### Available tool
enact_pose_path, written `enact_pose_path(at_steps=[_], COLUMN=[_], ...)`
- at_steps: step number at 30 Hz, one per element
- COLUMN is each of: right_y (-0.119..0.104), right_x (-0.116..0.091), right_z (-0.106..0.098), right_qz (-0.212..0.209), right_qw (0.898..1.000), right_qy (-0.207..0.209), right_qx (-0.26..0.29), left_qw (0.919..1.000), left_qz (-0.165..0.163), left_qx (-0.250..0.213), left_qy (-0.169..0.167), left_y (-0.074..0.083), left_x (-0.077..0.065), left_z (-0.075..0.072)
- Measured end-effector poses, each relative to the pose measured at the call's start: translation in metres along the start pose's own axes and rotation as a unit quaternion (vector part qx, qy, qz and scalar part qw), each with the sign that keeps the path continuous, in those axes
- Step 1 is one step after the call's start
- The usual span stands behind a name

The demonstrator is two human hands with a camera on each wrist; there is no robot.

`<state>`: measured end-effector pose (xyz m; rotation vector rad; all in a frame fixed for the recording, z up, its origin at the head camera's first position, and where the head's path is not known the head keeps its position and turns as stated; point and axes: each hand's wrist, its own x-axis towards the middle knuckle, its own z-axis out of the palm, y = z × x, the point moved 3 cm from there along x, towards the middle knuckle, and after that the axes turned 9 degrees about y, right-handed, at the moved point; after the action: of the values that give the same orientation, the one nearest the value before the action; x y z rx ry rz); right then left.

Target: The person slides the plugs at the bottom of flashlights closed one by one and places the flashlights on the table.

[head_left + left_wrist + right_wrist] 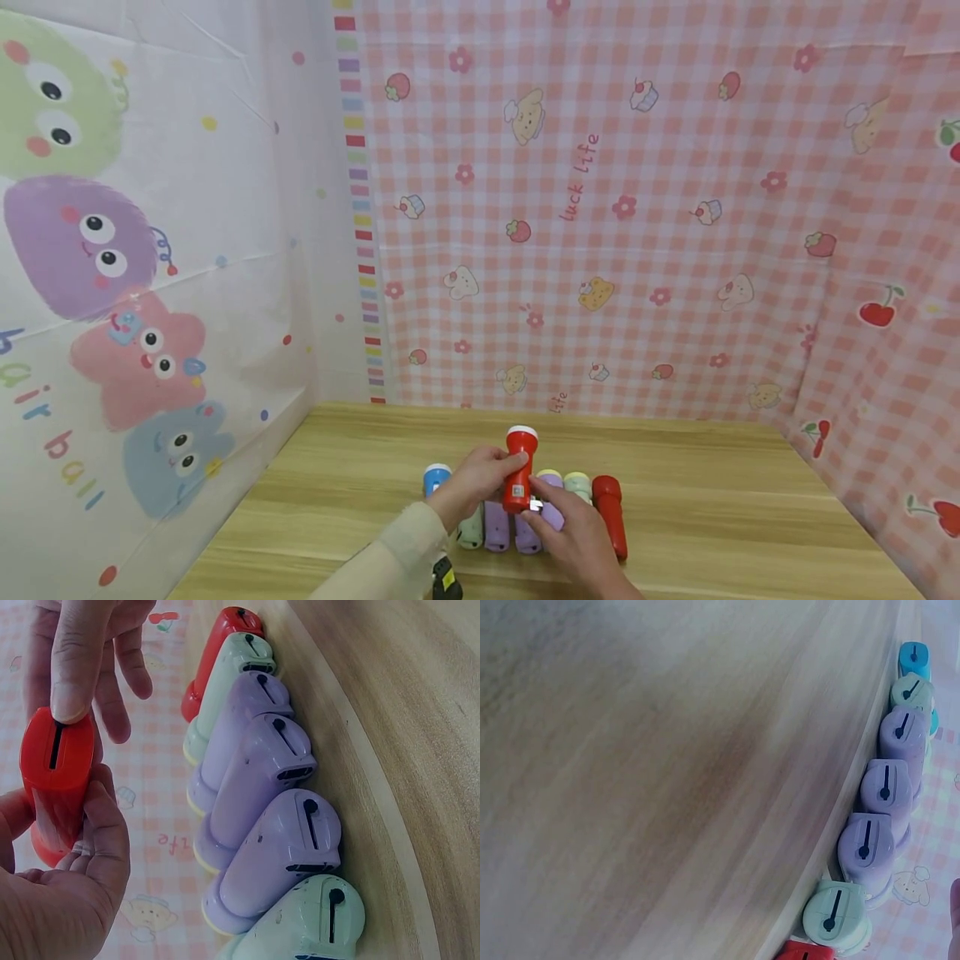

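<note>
Upright in my left hand [480,477] is a red flashlight [519,471] with a white rim at its upper end. The left thumb and fingers curl round its body. My right hand [573,533] reaches its lower end from the right. In the left wrist view, the right thumb [71,694] presses by the black slot in the red flashlight's end [56,754], with the other right fingers fairly straight behind. A small shiny piece [536,504] shows beside the lower end in the head view. Only a bit of fingertip [955,915] appears in the right wrist view.
Behind the hands lies a row of flashlights on the wooden table [712,500]: a blue one [437,477], pale green ones [471,533], purple ones [497,529] and another red one [611,517] at the right end. Patterned cloths [600,250] hang behind and at both sides.
</note>
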<state>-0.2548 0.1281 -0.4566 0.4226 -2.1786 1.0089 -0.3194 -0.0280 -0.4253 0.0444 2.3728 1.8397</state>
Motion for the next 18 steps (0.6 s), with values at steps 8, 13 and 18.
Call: enact_pose_path(at_steps=[8,13,18], right_y=[-0.0004,-0.0007,-0.0007], right_x=[0.0,0.0006,0.0007], right_z=[0.001,0.0014,0.0008], right_qz=[-0.003,0.02,0.037], right_qw=[1.0,0.999,0.999], right_qy=[0.007,0.0,-0.003], right_qx=[-0.019,-0.026,-0.024], left_qw=[1.0,0.9999,0.9998], left_qz=[0.001,-0.003,-0.003], left_qx=[-0.001,0.005,0.009], left_qy=[0.009,0.016,0.019], left_y=[0.0001,0.0002,0.0011], left_x=[-0.0012,-0.0017,-0.0027], left_z=[0.0026,0.0033,0.0048])
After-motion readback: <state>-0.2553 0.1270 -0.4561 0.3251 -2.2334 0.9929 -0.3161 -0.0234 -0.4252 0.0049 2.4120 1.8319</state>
